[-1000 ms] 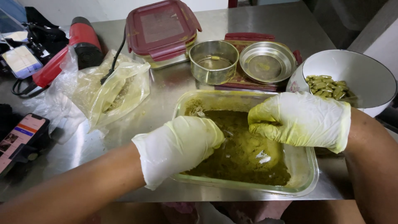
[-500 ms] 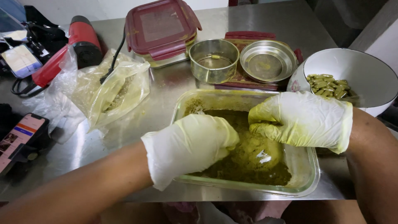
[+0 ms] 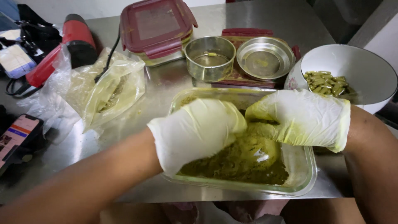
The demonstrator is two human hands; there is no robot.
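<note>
A rectangular glass dish (image 3: 304,174) in front of me holds a heap of olive-green powder (image 3: 244,159). Both my hands wear pale, powder-stained gloves and reach into it. My left hand (image 3: 199,130) is curled over the left side of the heap, fingers bent down into the powder. My right hand (image 3: 300,118) is cupped over the back right of the heap, fingertips close to the left hand's. What the fingers pinch is hidden. A white bowl (image 3: 360,68) at the right holds green capsules (image 3: 327,82).
Behind the dish stand a round metal tin (image 3: 209,58), its lid (image 3: 265,58) on a red lid, and a red-lidded glass container (image 3: 155,29). A clear bag (image 3: 103,89) with powder lies at the left, by a red tool (image 3: 62,45) and a phone (image 3: 16,135).
My left hand has moved right and forward over the powder, meeting the right hand. The powder is now heaped between them.
</note>
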